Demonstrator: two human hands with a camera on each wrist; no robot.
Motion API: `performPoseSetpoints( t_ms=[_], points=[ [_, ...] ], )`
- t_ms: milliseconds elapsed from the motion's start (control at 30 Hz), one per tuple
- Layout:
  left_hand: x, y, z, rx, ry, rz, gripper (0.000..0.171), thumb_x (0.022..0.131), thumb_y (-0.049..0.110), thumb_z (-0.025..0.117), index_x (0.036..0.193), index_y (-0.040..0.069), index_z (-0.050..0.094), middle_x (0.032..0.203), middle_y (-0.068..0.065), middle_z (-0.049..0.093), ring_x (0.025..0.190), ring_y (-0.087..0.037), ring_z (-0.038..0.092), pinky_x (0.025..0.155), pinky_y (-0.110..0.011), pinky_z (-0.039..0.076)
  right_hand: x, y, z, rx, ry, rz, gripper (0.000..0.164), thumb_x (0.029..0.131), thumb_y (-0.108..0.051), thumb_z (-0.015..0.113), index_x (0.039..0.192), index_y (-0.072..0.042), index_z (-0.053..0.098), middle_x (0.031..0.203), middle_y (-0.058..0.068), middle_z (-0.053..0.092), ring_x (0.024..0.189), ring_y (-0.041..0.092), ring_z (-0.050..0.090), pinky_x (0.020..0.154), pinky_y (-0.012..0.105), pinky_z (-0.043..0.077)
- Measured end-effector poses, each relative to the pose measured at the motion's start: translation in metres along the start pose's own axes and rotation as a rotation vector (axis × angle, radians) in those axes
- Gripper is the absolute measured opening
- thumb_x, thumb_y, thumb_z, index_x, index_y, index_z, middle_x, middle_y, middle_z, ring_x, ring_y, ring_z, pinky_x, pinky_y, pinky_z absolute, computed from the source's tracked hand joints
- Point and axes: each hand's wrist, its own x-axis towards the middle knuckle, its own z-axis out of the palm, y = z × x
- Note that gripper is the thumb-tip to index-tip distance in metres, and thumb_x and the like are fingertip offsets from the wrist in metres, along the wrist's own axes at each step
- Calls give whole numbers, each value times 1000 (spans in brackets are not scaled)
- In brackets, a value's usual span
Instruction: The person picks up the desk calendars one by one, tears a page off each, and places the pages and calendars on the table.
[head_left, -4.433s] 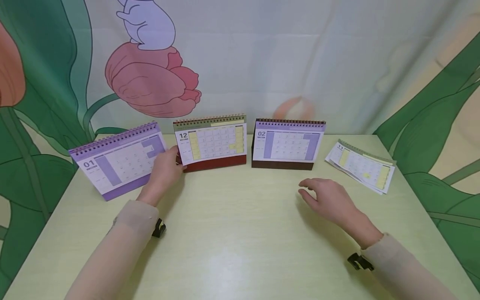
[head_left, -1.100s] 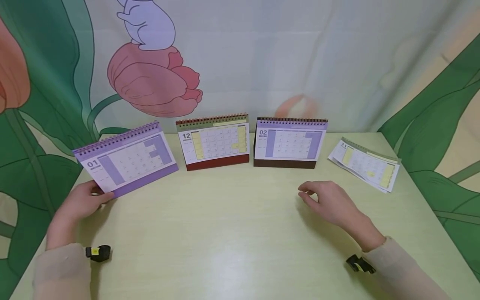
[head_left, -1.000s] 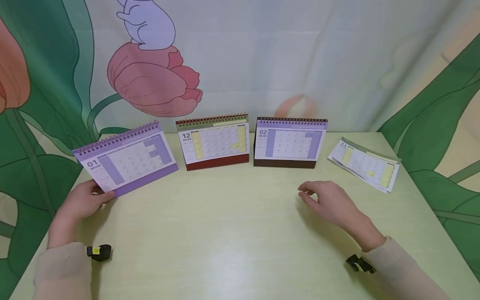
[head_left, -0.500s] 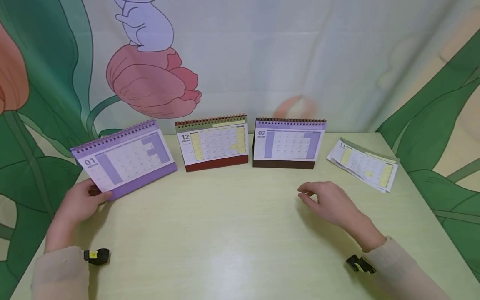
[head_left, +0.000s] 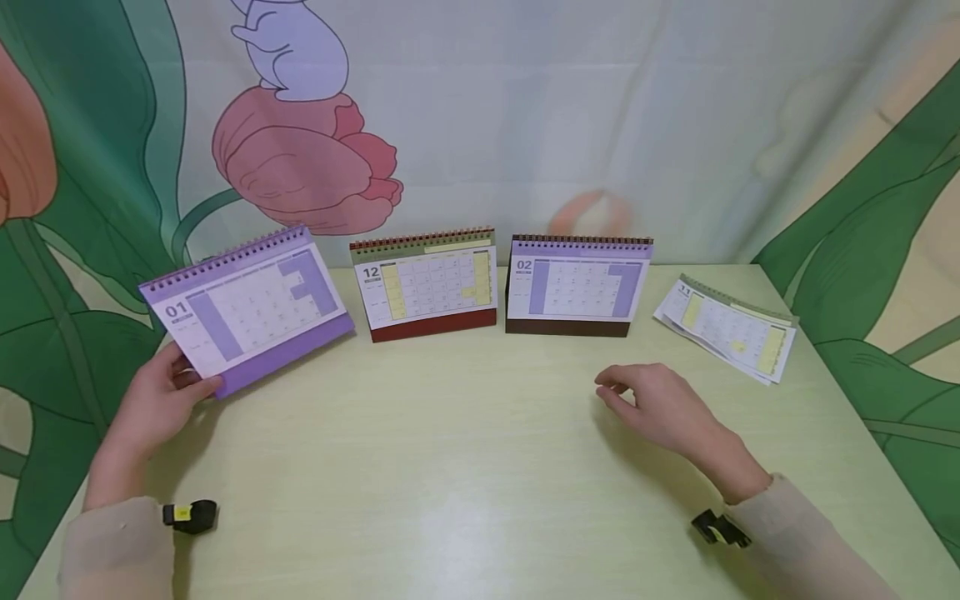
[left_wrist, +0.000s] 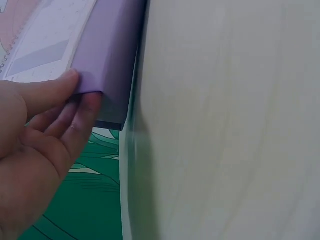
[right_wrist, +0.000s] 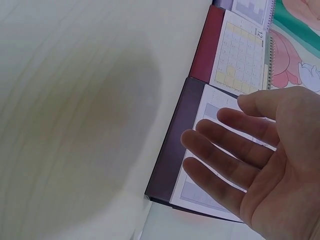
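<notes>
Presently: left hand (head_left: 156,404), stretched forward, fingers pinching the lower left corner of the purple calendar (head_left: 258,296) at the left of the worktop (head_left: 450,467), thumb on its front; right hand (head_left: 666,408), fingers loosely bent, near the brown-based calendar (head_left: 577,287).

01 (head_left: 176,309), 12 (head_left: 371,272), 02 (head_left: 524,265) on separate calendars (head_left: 262,304), 11 (head_left: 684,291) on sheets (head_left: 723,330)

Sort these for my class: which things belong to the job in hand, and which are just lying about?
Job in hand:
01 calendar, pinched by the left hand
probably 12 calendar and 02 calendar, standing nearby

Apparently just about:
11 calendar, lying flat, untouched
flowered curtain, hanging behind
</notes>
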Motion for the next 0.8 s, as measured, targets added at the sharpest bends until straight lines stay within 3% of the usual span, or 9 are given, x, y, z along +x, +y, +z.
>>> performPoseSetpoints(
  t_ms=[133,300,467,633,800],
  points=[
    [0,1,0,-94,52,21,56,97,-2,67,146,-6,38,123,-12,59,94,11,58,76,-10,52,0,1,0,5,-9,1,17,99,-14,69,112,-6,76,101,2,75,91,20,71,81,44,58],
    [-2,5,-3,-149,64,23,56,97,0,68,146,3,40,119,8,55,97,8,60,79,-11,52,0,0,-1,8,-10,-1,18,99,-15,69,112,-5,76,102,2,75,91,19,71,80,44,58],
    [-8,8,-8,-206,71,6,52,96,-4,68,140,14,46,117,13,57,95,8,63,78,-11,52,1,-2,-1,11,-11,-7,18,99,-15,69,112,-5,75,102,2,75,92,19,71,80,43,58],
    [-15,11,-14,-218,56,-18,51,96,-3,68,137,18,48,115,15,57,94,8,63,77,-11,53,2,-3,-1,9,-17,-14,18,99,-14,68,112,-4,75,102,3,76,91,20,71,81,44,58],
    [-22,13,-21,-212,40,47,53,93,-11,67,136,15,49,115,17,60,95,6,64,77,-12,53,3,-2,-1,9,-19,-13,18,99,-14,69,112,-5,75,102,3,75,91,19,71,81,43,58]
  ],
)
